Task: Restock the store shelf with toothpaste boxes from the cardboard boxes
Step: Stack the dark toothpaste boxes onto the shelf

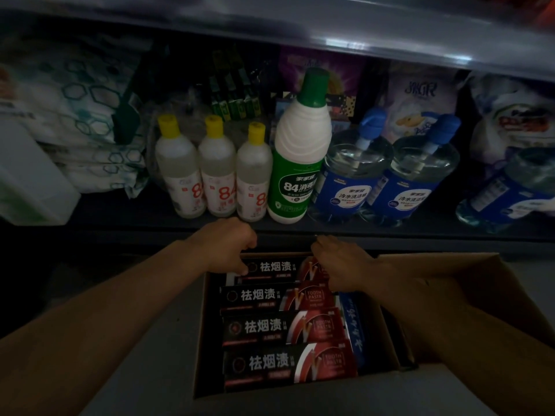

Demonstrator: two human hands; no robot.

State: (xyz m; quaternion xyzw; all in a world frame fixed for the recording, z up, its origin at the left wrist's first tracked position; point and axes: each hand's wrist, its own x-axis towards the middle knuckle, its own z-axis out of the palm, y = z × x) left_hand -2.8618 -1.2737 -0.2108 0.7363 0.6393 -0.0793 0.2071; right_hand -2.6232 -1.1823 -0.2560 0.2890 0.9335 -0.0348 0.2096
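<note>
An open cardboard box (450, 283) stands on the floor before the shelf. Several black-and-red toothpaste boxes (279, 328) lie in it in a row, with a blue box (354, 328) on edge at their right. My left hand (228, 244) curls over the left end of the farthest toothpaste box (270, 267), thumb on its face. My right hand (339, 262) curls over that same box's right end. The fingertips of both hands are hidden behind the box's far side.
The bottom shelf (150, 226) holds three yellow-capped bottles (216, 166), a tall green-capped disinfectant bottle (300, 151), blue detergent jugs (387, 172), tissue packs (75, 115) at left and bags behind. A shelf board (330, 31) runs overhead.
</note>
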